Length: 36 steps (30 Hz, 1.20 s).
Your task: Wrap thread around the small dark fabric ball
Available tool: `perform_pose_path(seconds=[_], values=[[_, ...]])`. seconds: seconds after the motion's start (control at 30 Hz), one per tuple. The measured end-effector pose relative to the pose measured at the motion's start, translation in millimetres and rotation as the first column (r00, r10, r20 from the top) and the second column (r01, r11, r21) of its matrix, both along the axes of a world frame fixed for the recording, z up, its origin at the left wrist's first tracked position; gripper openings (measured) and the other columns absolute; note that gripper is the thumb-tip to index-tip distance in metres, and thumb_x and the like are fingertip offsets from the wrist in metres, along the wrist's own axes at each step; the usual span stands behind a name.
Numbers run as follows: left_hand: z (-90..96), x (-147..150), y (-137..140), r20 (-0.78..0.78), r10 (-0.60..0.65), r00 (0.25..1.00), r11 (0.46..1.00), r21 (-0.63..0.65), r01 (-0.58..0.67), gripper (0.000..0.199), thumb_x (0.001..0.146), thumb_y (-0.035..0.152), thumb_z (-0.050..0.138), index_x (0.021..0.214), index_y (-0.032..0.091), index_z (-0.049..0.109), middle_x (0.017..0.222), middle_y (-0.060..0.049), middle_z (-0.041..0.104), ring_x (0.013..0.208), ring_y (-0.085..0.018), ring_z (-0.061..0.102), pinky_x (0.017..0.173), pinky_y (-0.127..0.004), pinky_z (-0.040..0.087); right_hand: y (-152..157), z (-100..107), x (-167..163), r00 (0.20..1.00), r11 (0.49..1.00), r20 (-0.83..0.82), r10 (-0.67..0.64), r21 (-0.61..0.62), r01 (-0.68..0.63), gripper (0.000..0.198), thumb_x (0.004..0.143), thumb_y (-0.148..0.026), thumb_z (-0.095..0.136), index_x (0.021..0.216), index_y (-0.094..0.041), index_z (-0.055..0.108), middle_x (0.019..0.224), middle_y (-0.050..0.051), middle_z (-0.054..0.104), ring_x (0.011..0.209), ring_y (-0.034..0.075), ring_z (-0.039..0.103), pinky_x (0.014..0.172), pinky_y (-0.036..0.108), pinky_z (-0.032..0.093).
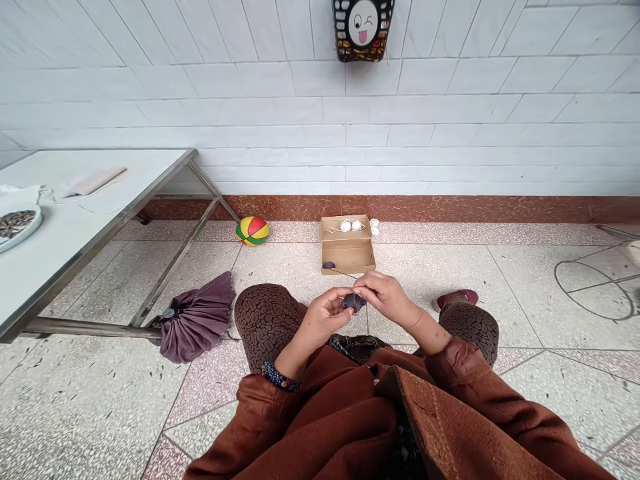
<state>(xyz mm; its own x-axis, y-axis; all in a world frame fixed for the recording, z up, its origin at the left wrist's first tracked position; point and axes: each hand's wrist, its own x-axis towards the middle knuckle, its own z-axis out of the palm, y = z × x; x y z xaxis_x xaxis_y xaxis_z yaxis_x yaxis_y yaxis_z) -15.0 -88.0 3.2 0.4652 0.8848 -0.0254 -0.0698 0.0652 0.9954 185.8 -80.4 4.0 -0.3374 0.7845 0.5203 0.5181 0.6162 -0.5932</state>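
Pinching dark yarn bundle (354, 303) — fibrous, rounded | both hands (320, 316) | open cardboard box (350, 257)

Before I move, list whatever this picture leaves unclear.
All in the head view:
- Dark yarn bundle: partly covered by fingers of the left hand.
- Right hand: contact between its fingertips and the yarn is too small to make out.
- Black basket: top cut off by the upper edge.
- Plate: cut off by the left edge; contents too small to identify.
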Motion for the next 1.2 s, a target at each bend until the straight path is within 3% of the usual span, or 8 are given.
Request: perform_pose_path(seconds=[0.1, 0.17, 0.43, 0.57, 0.73, 0.93, 1.07, 1.2], values=[[0.8, 2.0, -1.3, 0.155, 0.021, 0.988, 0.992, -0.123, -0.002, 0.051, 0.076, 0.027, 0.079, 0.122, 0.024, 0.058, 0.104, -0.004, 0.07, 0.081, -0.016, 0.069, 0.071, -0.027, 0.052, 2.6, -14.2, -2.5, 0.993, 0.993, -0.046, -0.104, -0.062, 0.101, 0.021, 0.103, -0.03, 0.049, 0.089, -0.021, 0.062, 0.079, 0.004, 0.066, 0.074, 0.017, 0.063, 0.069, 0.028, 0.048], [-0.5, 2.0, -0.8, 0.222, 0.055, 0.973, 0.982, -0.19, -0.012, 0.049, 0.075, 0.027, 0.081, 0.119, 0.023, 0.06, 0.102, -0.004, 0.07, 0.077, -0.015, 0.069, 0.07, -0.028, 0.052, -0.8, -26.2, -7.2, 0.987, 0.984, -0.073, -0.14, -0.118, 0.13, 0.02, 0.103, -0.028, 0.047, 0.089, -0.022, 0.061, 0.08, 0.004, 0.066, 0.075, 0.018, 0.063, 0.07, 0.028, 0.048], [-5.5, 1.4, 3.6, 0.352, 0.185, 0.918, 0.925, -0.379, -0.041, 0.038, 0.073, 0.024, 0.083, 0.107, 0.02, 0.067, 0.105, -0.005, 0.071, 0.084, -0.015, 0.068, 0.081, -0.03, 0.051, -15.6, -51.4, -20.4, 0.997, 0.974, -0.039, -0.066, -0.219, 0.056, 0.021, 0.103, -0.026, 0.044, 0.088, -0.02, 0.058, 0.079, 0.003, 0.064, 0.072, 0.017, 0.062, 0.067, 0.027, 0.049], [-8.2, 0.9, 7.8, 0.307, 0.243, 0.92, 0.934, -0.33, -0.137, 0.037, 0.072, 0.023, 0.083, 0.106, 0.02, 0.067, 0.099, -0.004, 0.07, 0.085, -0.015, 0.066, 0.083, -0.031, 0.05, -21.3, -44.6, -20.3, 0.998, 0.98, 0.0, 0.065, -0.187, -0.064, 0.026, 0.106, -0.032, 0.043, 0.092, -0.02, 0.061, 0.085, 0.006, 0.067, 0.079, 0.018, 0.064, 0.073, 0.029, 0.051], [-9.9, -1.6, 10.2, 0.122, 0.315, 0.941, 0.948, -0.085, -0.306, 0.032, 0.071, 0.021, 0.081, 0.101, 0.019, 0.07, 0.095, -0.004, 0.071, 0.088, -0.015, 0.063, 0.084, -0.029, 0.048, -26.9, -21.1, -15.9, 0.969, 0.973, 0.107, 0.221, -0.097, -0.212, 0.029, 0.106, -0.034, 0.041, 0.094, -0.02, 0.064, 0.079, 0.004, 0.066, 0.073, 0.017, 0.063, 0.069, 0.027, 0.05], [-4.6, -1.8, 2.3, 0.056, 0.139, 0.989, 0.99, -0.029, -0.137, 0.032, 0.073, 0.022, 0.079, 0.104, 0.018, 0.07, 0.099, -0.006, 0.069, 0.09, -0.017, 0.062, 0.086, -0.031, 0.048, -7.4, 0.2, -4.3, 1.0, 0.999, 0.014, 0.021, -0.034, -0.021, 0.026, 0.105, -0.035, 0.045, 0.098, -0.022, 0.067, 0.084, 0.006, 0.069, 0.079, 0.019, 0.064, 0.074, 0.03, 0.051], [-1.1, 0.2, -1.9, 0.136, 0.036, 0.99, 0.997, -0.065, -0.027, 0.034, 0.073, 0.024, 0.081, 0.105, 0.019, 0.069, 0.101, -0.006, 0.067, 0.096, -0.018, 0.061, 0.087, -0.03, 0.046, 0.8, -16.8, -7.8, 0.992, 0.99, -0.073, -0.102, -0.106, 0.093, 0.024, 0.103, -0.032, 0.047, 0.09, -0.022, 0.064, 0.08, 0.005, 0.068, 0.075, 0.018, 0.064, 0.071, 0.029, 0.05], [-4.3, 4.2, -0.6, 0.283, 0.165, 0.945, 0.979, -0.167, -0.121, 0.04, 0.068, 0.027, 0.085, 0.102, 0.02, 0.063, 0.095, -0.003, 0.065, 0.089, -0.015, 0.06, 0.082, -0.027, 0.046, -8.5, -42.6, -19.2, 0.989, 0.977, -0.093, -0.111, -0.192, 0.092, 0.022, 0.103, -0.028, 0.046, 0.091, -0.022, 0.063, 0.08, 0.003, 0.067, 0.073, 0.018, 0.064, 0.068, 0.027, 0.051]])
